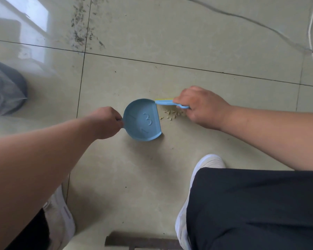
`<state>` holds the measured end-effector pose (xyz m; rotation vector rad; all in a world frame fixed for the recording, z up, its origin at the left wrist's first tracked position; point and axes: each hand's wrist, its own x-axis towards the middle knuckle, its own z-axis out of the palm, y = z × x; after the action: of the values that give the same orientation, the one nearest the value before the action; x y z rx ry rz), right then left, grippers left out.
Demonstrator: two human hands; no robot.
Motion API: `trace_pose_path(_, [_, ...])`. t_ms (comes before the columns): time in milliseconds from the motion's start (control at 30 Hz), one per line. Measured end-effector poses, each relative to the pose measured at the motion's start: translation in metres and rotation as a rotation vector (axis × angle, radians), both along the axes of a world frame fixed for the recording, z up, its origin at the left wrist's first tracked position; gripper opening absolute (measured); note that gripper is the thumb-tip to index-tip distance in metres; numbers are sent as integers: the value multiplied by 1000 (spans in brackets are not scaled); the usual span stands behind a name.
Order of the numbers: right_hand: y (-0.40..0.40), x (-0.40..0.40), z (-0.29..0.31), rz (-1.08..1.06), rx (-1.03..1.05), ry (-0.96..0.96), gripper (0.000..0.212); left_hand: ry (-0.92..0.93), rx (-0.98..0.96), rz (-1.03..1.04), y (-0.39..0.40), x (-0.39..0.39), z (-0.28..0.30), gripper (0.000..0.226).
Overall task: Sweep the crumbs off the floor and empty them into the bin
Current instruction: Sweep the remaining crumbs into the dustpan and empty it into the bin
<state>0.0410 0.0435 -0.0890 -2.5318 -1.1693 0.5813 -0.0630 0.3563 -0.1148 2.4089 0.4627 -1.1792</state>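
Soft, even daylight fills the scene. A bright window reflection glares off the glossy floor tiles at upper left, washing that corner hazy. Faint, diffuse shadows lie under the dustpan. Wide-angle distortion bends the tile joints, and the edges look soft and blurred.

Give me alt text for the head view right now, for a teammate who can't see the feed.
Seen from above, the left hand grips a small blue dustpan on the tiled floor while the right hand holds a blue brush just behind a little pile of crumbs at the pan's open edge. White shoes and dark trousers frame the bottom; a white cable lies top right.
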Motion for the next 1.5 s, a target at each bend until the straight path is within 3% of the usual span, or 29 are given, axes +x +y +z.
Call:
trace_pose_path(233, [-20, 0, -3, 271, -79, -44, 61, 17, 13, -65, 1, -4, 1, 44])
trace_pose_path(300, [-34, -5, -1, 284, -105, -46, 60, 20, 21, -72, 0, -4, 2, 44])
trace_pose_path(367, [-43, -9, 4, 206, -85, -8, 56, 21, 21, -66, -2, -3, 2, 44])
trace_pose_path(500, [-53, -4, 22, -255, 28, -19, 39, 37, -8, -30, -8, -1, 3, 40])
trace_pose_path(633, [-80, 4, 23, -536, -211, -112, 25, 78, -70, 41, -22, 4, 7, 37])
trace_pose_path(733, [-74, -12, 21, -529, -317, -37, 13, 97, -82, 35, -36, 9, 7, 34])
trace_pose_path(833, [-53, -33, 16, -434, -332, 28, 23, 92, -69, -8, -45, 11, 4, 32])
trace_pose_path(1200, [15, -71, 23, -217, -124, 274, 22, 99, -152, 28, -60, 9, -10, 36])
trace_pose_path(1367, [4, -52, 30, -457, 78, 211, 31, 58, -183, 57, -53, 2, -15, 33])
trace_pose_path(1500, [-28, -13, 23, -652, 10, 11, 29, 69, -198, 61, -34, -5, -16, 34])
